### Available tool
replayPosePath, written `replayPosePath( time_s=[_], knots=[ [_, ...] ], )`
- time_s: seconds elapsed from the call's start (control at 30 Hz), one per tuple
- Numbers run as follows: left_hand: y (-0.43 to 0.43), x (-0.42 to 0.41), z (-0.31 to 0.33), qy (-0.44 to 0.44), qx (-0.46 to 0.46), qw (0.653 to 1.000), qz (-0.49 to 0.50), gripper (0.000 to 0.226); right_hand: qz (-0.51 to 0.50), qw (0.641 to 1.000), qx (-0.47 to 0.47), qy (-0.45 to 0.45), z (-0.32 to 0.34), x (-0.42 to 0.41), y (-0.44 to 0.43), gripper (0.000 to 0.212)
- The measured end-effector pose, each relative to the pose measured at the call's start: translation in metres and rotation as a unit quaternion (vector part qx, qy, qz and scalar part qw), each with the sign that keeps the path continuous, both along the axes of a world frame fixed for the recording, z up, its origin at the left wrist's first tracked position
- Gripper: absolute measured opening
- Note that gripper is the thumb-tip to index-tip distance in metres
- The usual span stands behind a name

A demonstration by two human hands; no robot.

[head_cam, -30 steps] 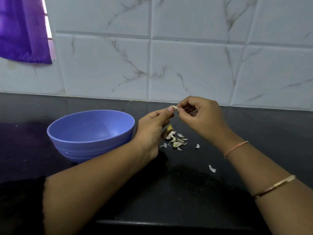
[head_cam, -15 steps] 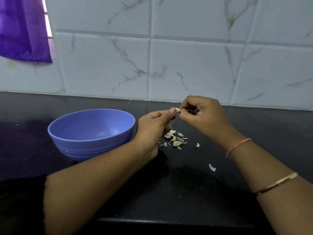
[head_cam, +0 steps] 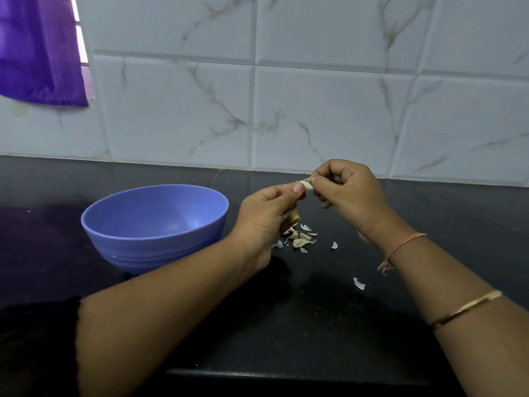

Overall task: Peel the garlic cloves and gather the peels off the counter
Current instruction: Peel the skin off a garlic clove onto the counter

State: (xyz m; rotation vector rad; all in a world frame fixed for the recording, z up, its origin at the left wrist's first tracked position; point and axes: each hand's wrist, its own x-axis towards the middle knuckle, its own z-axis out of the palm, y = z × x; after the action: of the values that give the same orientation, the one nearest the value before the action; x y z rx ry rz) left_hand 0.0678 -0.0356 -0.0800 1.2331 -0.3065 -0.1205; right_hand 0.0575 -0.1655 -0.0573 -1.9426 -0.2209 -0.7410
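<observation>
While left hand (head_cam: 266, 216) and right hand (head_cam: 349, 193) both pinch one garlic clove (head_cam: 305, 185), peeling looks midway | next: likely a careful fingernail tug, then gathering peels (head_cam: 300, 239)

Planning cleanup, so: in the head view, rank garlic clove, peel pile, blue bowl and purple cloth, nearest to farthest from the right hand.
1. Garlic clove, pinched by the right hand.
2. Peel pile, on the counter below.
3. Blue bowl, left.
4. Purple cloth, far upper left.
</observation>
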Motion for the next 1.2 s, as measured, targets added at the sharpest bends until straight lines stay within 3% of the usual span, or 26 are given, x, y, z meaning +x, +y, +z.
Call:
replayPosePath(
  time_s=[0.2,0.47,0.63,0.73,0.87,1.2],
  knots=[
    [0.0007,0.0011,-0.0027,-0.023,0.027,0.999,0.000,0.005,-0.020,0.999,0.046,-0.015,0.0033,-0.0005,-0.0046,0.016],
    [0.0007,0.0022,-0.0035,-0.041,0.005,0.999,0.026,0.012,-0.073,0.995,-0.042,0.047,-0.0029,0.0038,-0.0082,0.020],
    [0.0009,0.0035,-0.0042,-0.046,0.002,0.998,0.040,0.015,0.025,0.999,0.045,0.016,0.0023,-0.0019,-0.0051,0.014],
    [0.0018,0.0050,-0.0045,-0.047,0.009,0.998,0.049,0.014,0.088,0.996,0.021,-0.001,0.0042,-0.0052,-0.0004,0.011],
    [0.0026,0.0046,-0.0048,-0.050,0.014,0.998,0.047,0.011,0.082,0.992,-0.095,-0.001,0.0019,-0.0025,-0.0020,0.013],
    [0.0013,0.0046,-0.0040,-0.025,0.003,0.999,0.036,0.012,0.048,0.997,-0.055,0.016,0.0034,0.0003,-0.0044,0.026]
  ],
)
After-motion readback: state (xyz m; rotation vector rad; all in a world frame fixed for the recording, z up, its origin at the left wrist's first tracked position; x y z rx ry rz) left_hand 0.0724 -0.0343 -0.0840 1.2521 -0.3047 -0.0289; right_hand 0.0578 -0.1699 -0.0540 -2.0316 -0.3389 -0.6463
